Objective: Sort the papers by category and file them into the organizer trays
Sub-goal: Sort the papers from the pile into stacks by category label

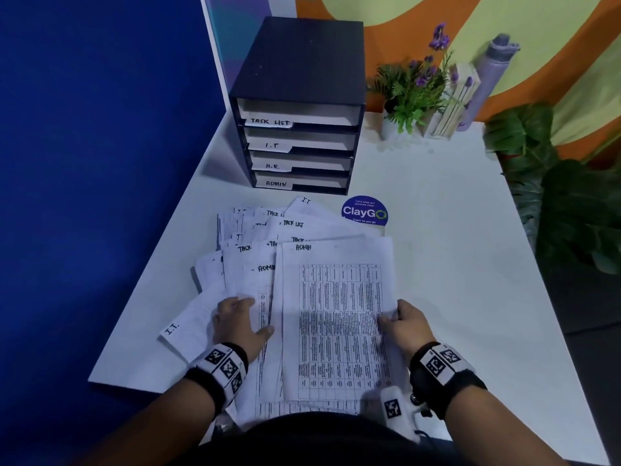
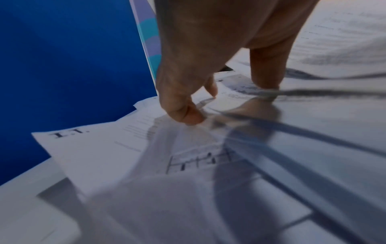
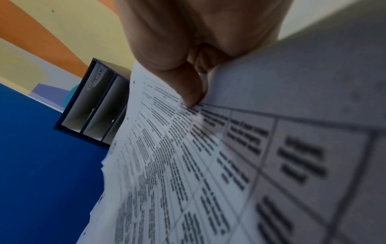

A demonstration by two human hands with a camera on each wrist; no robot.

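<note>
1. The right hand pinches the right edge of the top ADMIN sheet. The right wrist view shows the thumb pressed on the printed table side, with the other fingers curled behind the paper.
2. The right forearm comes in from the near edge of the desk, its wrist wrapped in a black band with square markers.
3. The left hand lies palm down on the spread papers just left of that sheet, thumb pointing toward it. In the left wrist view its fingertips bend down onto the paper; whether they grip a sheet cannot be told.
4. The hands are apart, with the held sheet between them.
5. The ADMIN sheet overlaps a second ADMIN page; both reach past the near edge of the desk.
6. An I.T. sheet juts toward the left edge, beside the left wrist.
7. The remaining papers fan toward the organizer at the far left corner, whose trays are labelled TASK LIST, I.T, H.R. and ADMIN.
8. A round blue ClayGo sticker lies between fan and organizer.
</note>
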